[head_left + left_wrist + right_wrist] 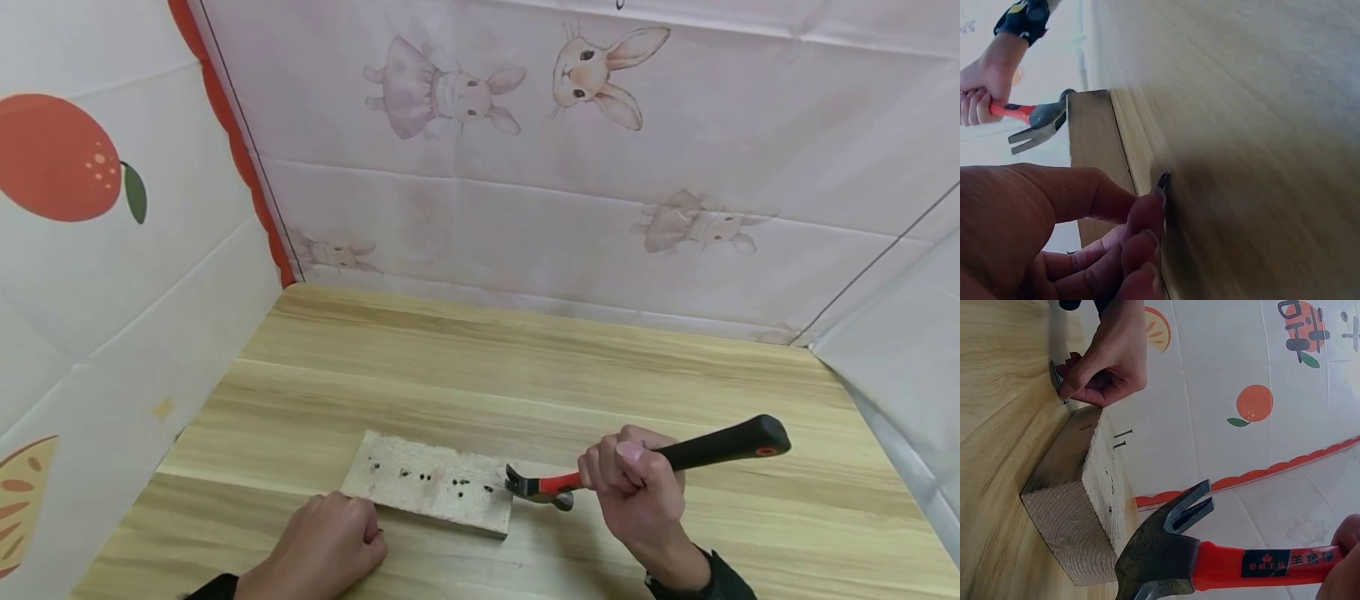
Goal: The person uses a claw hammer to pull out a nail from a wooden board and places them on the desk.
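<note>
Presently, a pale, rough-sawn rectangular wooden block point(442, 502) is seen lying flat on the light wood-grain tabletop point(570, 383), ahead of and between the two hands. Its long axis is set mostly left to right, the right end slanted slightly toward the person. Two thin grey metal nails point(1122, 432) are seen upright in its upper face toward the left end; dark spots are scattered along the rest.

Left hand point(318, 537): fingers folded in, a small dark pointed nail point(1162, 180) pinched at the thumb and fingertips, low by the tabletop. Right hand point(637, 483): fingers wrapped firmly round the handle of a claw hammer with a dark steel head and a red-and-black grip point(561, 482). The claw is turned upward.

Key relation: the block is reached more closely by the left hand, placed just beside its near left corner; contact there cannot be told. The right hand is stationed beyond the right end, only the hammer head being brought near that end. Any meeting of pinched nail and upper face is judged to hinge on this offset, the nail being lower and nearer the person.
</note>
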Motion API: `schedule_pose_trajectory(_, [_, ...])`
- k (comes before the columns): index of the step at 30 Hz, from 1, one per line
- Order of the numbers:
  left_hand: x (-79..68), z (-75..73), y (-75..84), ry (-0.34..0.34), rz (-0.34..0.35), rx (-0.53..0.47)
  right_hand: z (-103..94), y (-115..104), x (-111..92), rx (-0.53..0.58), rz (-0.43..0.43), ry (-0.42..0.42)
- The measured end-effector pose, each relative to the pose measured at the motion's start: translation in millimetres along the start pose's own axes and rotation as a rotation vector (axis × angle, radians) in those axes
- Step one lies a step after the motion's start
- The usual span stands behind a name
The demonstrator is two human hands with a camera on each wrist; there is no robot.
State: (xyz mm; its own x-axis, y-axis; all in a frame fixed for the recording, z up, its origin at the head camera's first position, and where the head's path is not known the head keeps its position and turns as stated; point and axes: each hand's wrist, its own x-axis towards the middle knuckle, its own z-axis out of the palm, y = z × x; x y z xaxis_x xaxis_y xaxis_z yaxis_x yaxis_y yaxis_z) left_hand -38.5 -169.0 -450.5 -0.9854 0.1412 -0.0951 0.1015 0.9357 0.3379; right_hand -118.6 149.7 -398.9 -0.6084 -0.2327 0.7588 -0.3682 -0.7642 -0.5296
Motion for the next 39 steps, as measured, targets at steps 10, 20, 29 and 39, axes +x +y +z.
schedule_pose_trajectory(10, [-0.4,-1.1,-0.6,-0.031,0.006,0.003,0.4,-1,0,-0.013,0.007,0.004])
schedule_pose_trajectory(20, [-4.2,-18.2,2.6,0.098,0.108,0.087,0.2,-5,-3,-0.053,0.027,0.019])
schedule_pose_trajectory(29, [20.8,-61.3,-20.4,0.311,0.349,-0.039,-0.5,-8,-4,-0.077,0.03,0.026])
schedule_pose_trajectory(39, [49.4,-50.2,-41.0,-0.151,0.351,-0.105,-1.5,-13,-8,-0.073,0.025,0.024])
